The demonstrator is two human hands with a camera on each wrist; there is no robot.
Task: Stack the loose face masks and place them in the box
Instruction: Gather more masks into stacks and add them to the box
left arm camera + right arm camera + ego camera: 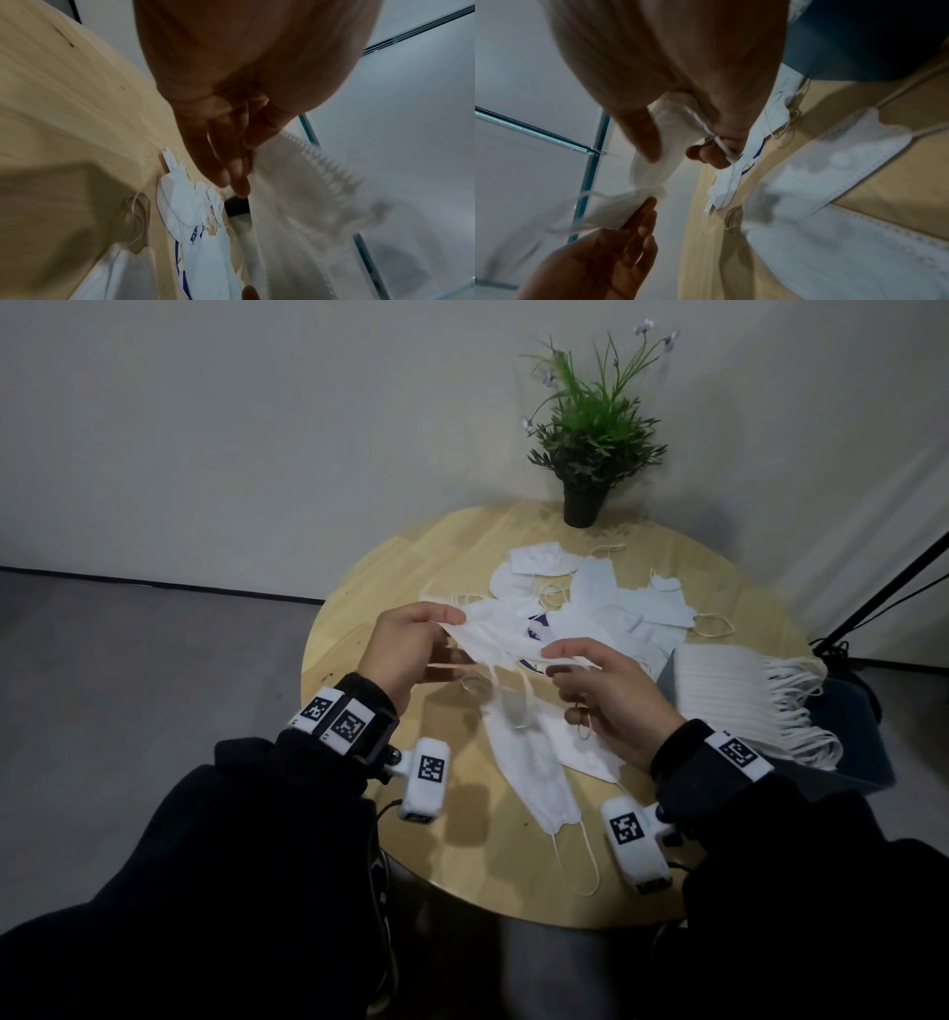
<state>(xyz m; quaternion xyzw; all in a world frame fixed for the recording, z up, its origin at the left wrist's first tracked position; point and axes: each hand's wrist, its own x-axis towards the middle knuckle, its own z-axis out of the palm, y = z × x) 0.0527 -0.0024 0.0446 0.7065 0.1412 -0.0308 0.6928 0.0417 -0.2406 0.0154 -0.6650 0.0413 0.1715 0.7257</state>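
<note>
Head view: both hands hold one mask (495,636) above the worktop (369,588).
Left grip (411,647): pinching the mask's left end.
Right grip (603,698): pinching its right end.
Loose masks (606,603): scattered beyond the hands; two (539,762) nearer.
Box (852,742): right edge, holding a stack (719,690).
Plant (590,444): far edge.

The head view is dim and soft, its corners darkened and its straight lines bowed by the wide lens. Overhead light throws blurred shadows onto the round pale wooden counter (452,557). Both wrist views are smeared by motion blur, near surfaces out of focus.
</note>
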